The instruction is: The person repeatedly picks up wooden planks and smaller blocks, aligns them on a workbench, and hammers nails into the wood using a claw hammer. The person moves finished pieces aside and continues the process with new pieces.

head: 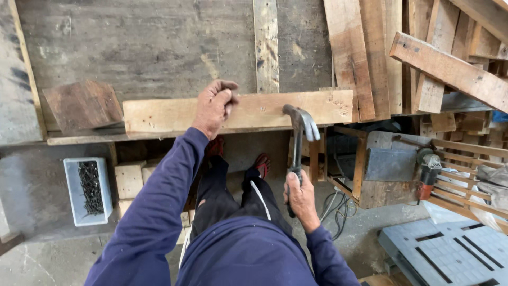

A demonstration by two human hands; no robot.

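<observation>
Two hands: your left hand [214, 106] rests on the pale plank [238, 112], fingers pressed together as if pinching something small; I cannot tell what.
Hammer: your right hand [300, 198] is wrapped closed on the handle of the claw hammer [300, 127], its head level with the plank's front edge.
Plank: it lies flat across the front of the workbench [159, 47], in front of you.
Advice: I think you should keep the fingertips low and start with light taps.
Surface: the bench is dark, worn wood with a loose brown offcut [82, 106].
Room: a tray of nails [89, 189] on the concrete floor, an angle grinder [427, 172], stacked boards [450, 69], a grey pallet [450, 254].
</observation>
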